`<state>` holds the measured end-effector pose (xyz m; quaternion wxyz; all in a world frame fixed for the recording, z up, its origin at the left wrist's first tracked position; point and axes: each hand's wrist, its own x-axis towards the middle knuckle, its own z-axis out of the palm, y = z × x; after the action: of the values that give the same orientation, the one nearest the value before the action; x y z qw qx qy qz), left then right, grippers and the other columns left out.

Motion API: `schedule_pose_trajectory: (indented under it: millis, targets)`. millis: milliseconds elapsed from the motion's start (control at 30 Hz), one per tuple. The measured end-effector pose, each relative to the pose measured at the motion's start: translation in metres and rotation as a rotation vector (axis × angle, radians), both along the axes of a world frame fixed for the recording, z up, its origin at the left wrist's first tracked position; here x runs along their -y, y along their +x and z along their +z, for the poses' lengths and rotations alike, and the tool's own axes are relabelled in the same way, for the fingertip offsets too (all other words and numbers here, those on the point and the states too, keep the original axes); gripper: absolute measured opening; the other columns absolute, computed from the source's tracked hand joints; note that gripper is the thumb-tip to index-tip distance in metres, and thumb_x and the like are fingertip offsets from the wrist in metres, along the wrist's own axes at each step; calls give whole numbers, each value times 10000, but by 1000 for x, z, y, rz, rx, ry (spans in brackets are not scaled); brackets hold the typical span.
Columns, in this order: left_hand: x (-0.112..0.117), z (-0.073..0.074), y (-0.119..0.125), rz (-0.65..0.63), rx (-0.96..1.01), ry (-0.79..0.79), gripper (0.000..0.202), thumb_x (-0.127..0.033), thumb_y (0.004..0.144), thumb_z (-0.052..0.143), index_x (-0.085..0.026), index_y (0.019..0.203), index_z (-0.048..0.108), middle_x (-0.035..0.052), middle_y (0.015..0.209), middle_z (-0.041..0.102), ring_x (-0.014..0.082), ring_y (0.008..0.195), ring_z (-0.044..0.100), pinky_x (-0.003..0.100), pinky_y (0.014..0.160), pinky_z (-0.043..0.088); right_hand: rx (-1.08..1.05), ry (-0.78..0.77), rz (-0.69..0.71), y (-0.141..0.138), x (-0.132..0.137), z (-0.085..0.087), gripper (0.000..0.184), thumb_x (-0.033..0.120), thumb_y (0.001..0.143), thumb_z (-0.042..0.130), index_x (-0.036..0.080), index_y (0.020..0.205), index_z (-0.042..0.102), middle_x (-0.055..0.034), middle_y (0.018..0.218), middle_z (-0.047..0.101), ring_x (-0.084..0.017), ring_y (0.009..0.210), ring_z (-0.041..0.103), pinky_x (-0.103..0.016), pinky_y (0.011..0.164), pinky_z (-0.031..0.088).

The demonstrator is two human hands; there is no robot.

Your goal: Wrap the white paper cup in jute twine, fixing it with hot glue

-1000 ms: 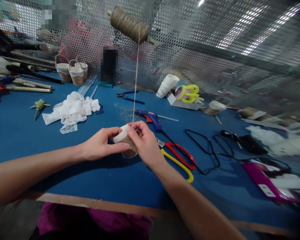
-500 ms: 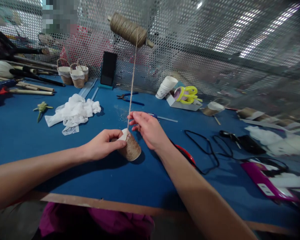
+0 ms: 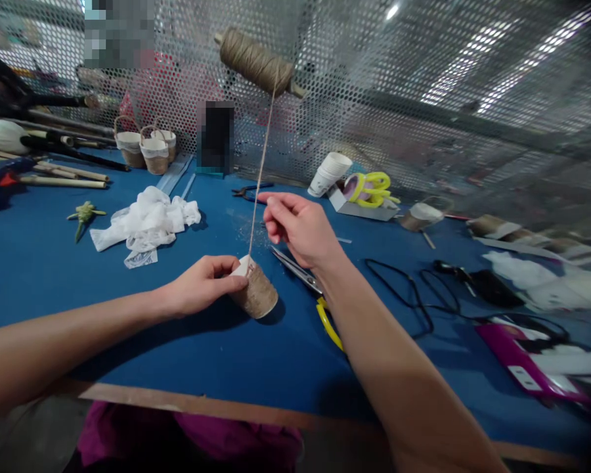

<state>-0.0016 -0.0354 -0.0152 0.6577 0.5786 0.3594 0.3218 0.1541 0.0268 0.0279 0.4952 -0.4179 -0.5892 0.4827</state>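
Observation:
My left hand (image 3: 204,284) grips a small cup wrapped in brown twine (image 3: 256,294), tilted on its side on the blue table (image 3: 39,263). A strand of twine (image 3: 259,174) runs taut from the cup's white rim up to a spool (image 3: 255,62) mounted on the mesh wall. My right hand (image 3: 300,226) is raised above the cup, fingers pinched next to the strand at about mid height. Scissors with red and yellow handles (image 3: 310,289) lie just under my right forearm.
White lace fabric (image 3: 145,220) lies to the left, small baskets (image 3: 145,144) behind it, bamboo sticks (image 3: 64,176) at far left. Stacked white cups (image 3: 329,172), yellow rings (image 3: 372,185), pliers (image 3: 249,191) and black cables (image 3: 414,295) sit beyond and to the right. A person in red sits behind the mesh.
My right hand left the cup and rose along the twine strand, away from me. The cup stayed in my left hand, and the scissors came into view under my right arm.

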Motion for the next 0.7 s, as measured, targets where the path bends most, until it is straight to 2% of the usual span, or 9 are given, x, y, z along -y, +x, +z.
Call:
schedule_pose_trajectory:
  millis: [100,200,267,333,400,467,533,633,700]
  targets:
    - [2,1,1,-30,14,2,151,-239,721,524,-120,646,471,-21,626,506,94,609,467,231,632,380,-13,-102,-42,1,-9,0,164,285,804,504,133,757,543,-5,701,552,-29,413,429,-159,318,321]
    - [5,2,2,-82,-14,62,148,-237,732,509,-115,652,481,-22,634,489,95,623,454,230,636,374,-76,-188,84,-1,-25,9,172,272,834,460,134,749,519,-24,768,585,-3,365,351,-149,281,227]
    - [5,3,2,-92,-47,105,153,-242,734,506,-114,652,487,-25,633,472,94,622,440,227,629,364,-167,-157,127,-3,-33,19,124,204,846,433,139,791,523,7,723,576,4,356,323,-141,290,210]
    - [4,3,1,-86,-70,106,150,-243,732,505,-113,658,491,-23,636,477,96,625,442,228,630,361,-220,-83,101,-3,-35,27,112,148,840,420,148,832,532,51,620,527,-2,365,344,-135,315,236]
    - [3,4,0,-81,-69,80,145,-240,726,508,-112,660,490,-18,641,493,98,626,452,228,631,361,-186,6,55,-2,-30,30,137,116,819,417,156,864,540,74,547,474,-17,378,375,-142,337,268]
    - [3,3,-1,-77,-46,67,146,-242,726,512,-111,666,491,-17,644,499,96,624,452,225,627,359,-34,82,24,0,-18,26,179,106,786,419,161,895,550,78,525,466,-33,374,388,-161,344,285]
    - [2,3,-2,-67,-13,77,153,-246,728,517,-113,661,488,-22,640,486,90,619,440,218,616,353,272,111,44,3,-1,15,230,116,763,410,161,919,573,67,521,480,-50,371,397,-185,360,305]
    - [2,3,-3,-86,20,97,163,-249,728,525,-117,644,478,-31,624,462,83,606,422,207,596,341,927,164,184,11,24,-1,294,90,744,361,162,870,617,4,626,585,-93,513,507,-223,503,374]
    - [3,4,-4,-155,20,87,146,-239,730,524,-111,669,491,-26,638,468,82,611,419,206,600,341,1089,160,272,17,38,-8,278,71,718,387,178,744,643,-22,680,631,-131,614,551,-243,574,371]
